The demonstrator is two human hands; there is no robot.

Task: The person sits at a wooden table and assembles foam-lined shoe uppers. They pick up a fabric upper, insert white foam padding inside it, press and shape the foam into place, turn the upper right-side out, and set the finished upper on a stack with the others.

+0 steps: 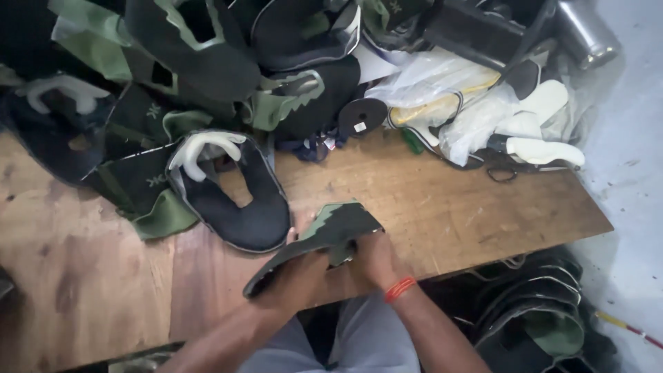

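Both hands hold one flat shoe upper piece (pixel 324 231), dark grey with a jagged green patch, just above the near edge of the wooden table (pixel 449 207). My left hand (pixel 297 273) grips its lower left part from beneath. My right hand (pixel 376 259), with an orange band at the wrist, pinches its right end. Just left of the piece lies a black upper (pixel 238 204) with a white collar lining.
A heap of black and green shoe uppers (pixel 207 62) covers the table's back and left. Clear plastic bags with white pieces (pixel 476 110) lie at the back right, near a metal flask (pixel 587 31). More stacked uppers (pixel 539 311) sit on the floor at right.
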